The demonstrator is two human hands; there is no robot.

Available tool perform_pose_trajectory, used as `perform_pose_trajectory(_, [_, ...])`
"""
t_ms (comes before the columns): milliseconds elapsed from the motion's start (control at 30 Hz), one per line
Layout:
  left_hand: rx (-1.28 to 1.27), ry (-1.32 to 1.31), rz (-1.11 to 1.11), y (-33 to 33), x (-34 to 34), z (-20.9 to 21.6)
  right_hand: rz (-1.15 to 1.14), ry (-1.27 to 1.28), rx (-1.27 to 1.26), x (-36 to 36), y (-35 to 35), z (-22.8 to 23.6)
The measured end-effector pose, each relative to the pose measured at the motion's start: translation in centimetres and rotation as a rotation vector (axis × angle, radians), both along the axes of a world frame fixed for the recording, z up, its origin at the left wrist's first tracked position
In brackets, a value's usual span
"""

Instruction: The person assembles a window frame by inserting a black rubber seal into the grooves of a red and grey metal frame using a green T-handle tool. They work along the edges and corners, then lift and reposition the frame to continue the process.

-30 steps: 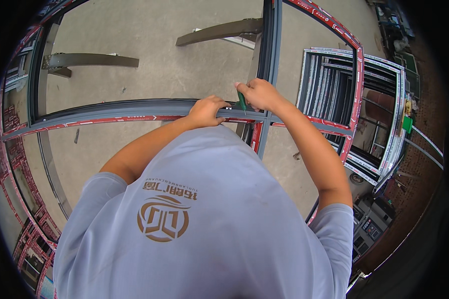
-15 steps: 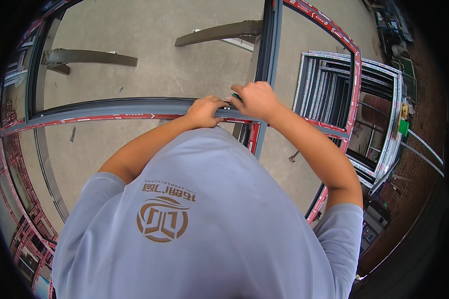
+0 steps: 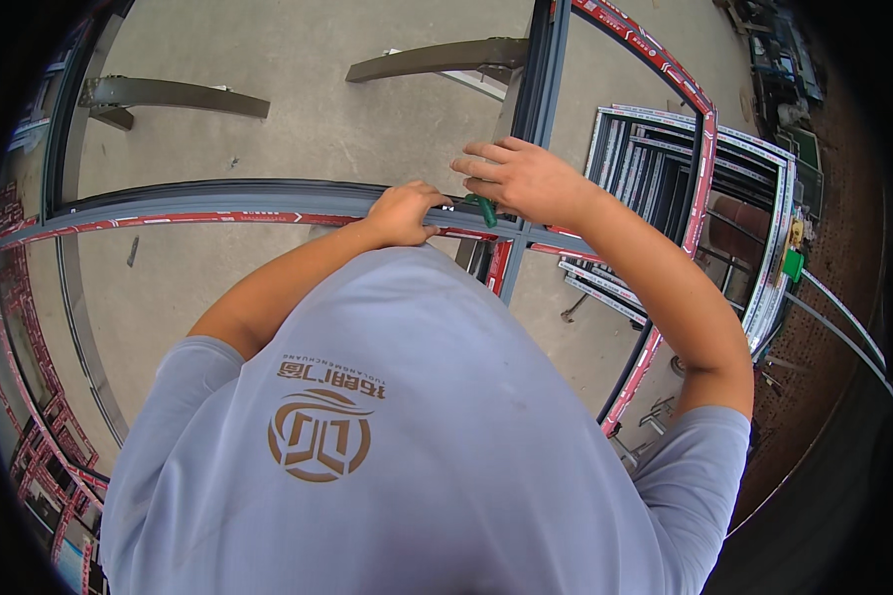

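Observation:
A grey window frame (image 3: 268,200) with red printed film along its side lies across in front of me. My left hand (image 3: 403,212) is closed over its crossbar, fingers on top, thumb on the near side. Just right of it, near the joint with the upright bar, my right hand (image 3: 528,182) hovers with its fingers stretched toward the left. Under its palm a green-handled tool (image 3: 486,210) sits against the thumb side, over the crossbar. The tool's working end lies close to my left fingertips; its kind is not clear.
Dark curved support legs (image 3: 437,59) stand on the concrete floor (image 3: 298,139) beyond the crossbar. Several frames (image 3: 635,149) wrapped in white film are stacked at the right, beside a green clip-like object (image 3: 793,264). More red-filmed frames (image 3: 40,436) stand at the left.
My right hand has opened its fingers from a curled grip and moved slightly right, baring the green handle. My left hand keeps its place on the crossbar.

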State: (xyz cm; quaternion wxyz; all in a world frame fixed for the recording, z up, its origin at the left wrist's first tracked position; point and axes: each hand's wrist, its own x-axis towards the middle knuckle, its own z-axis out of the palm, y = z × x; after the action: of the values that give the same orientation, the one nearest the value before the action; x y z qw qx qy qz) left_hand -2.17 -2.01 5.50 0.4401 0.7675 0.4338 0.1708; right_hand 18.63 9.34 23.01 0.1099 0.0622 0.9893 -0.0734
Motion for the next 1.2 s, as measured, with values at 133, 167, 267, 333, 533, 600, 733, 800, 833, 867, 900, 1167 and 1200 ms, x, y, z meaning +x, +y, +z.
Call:
perform_pose_trajectory(133, [-0.021, 0.009, -0.004, 0.0, -0.1, 0.1, 0.063, -0.177, -0.037, -1.4, 0.5, -0.3])
perform_pose_trajectory(167, [-0.020, 0.008, -0.004, 0.0, -0.1, 0.0, 0.052, -0.231, -0.062, -1.8, 0.4, -0.3])
perform_pose_trajectory(267, [-0.005, 0.010, -0.005, 0.0, -0.1, -0.1, -0.154, -0.320, -0.092, -2.6, -1.0, -0.7])
perform_pose_trajectory(333, [0.008, 0.009, 0.002, -0.1, -0.1, -0.3, -0.483, -0.323, -0.173, -3.2, -2.4, -1.5])
perform_pose_trajectory(533, [-0.001, 0.005, -0.005, -0.1, 0.0, -0.3, -1.124, -0.283, -0.562, -3.8, -2.4, -3.3])
perform_pose_trajectory(600, [-0.003, 0.007, -0.004, 0.0, 0.0, -0.3, -1.079, -0.307, -0.578, -3.3, -1.8, -2.7])
perform_pose_trajectory(733, [0.014, -0.016, -0.015, 0.0, 0.0, -0.4, -0.363, -0.119, -0.121, -1.2, -0.5, -0.4])
perform_pose_trajectory(800, [0.021, -0.013, -0.018, 0.0, -0.2, -0.4, -0.002, -0.040, 0.069, -0.9, 0.0, -0.1])
perform_pose_trajectory(833, [0.017, 0.001, -0.020, 0.0, -0.1, -0.4, 0.081, -0.049, 0.088, -1.1, 0.2, -0.2])
perform_pose_trajectory(867, [0.011, 0.015, -0.023, -0.1, -0.1, -0.4, 0.166, -0.076, 0.098, -1.3, 0.4, -0.3])
perform_pose_trajectory(900, [0.007, 0.011, -0.024, -0.1, 0.0, -0.3, 0.187, -0.078, 0.085, -1.5, 0.7, -0.5])
perform_pose_trajectory(1167, [0.037, 0.006, -0.016, -0.1, -0.2, -0.2, -0.337, -0.301, -0.171, -3.2, -1.0, -1.4])
perform_pose_trajectory(1200, [0.031, 0.004, -0.012, -0.1, -0.2, -0.1, -0.515, -0.370, -0.217, -3.4, -1.8, -1.8])
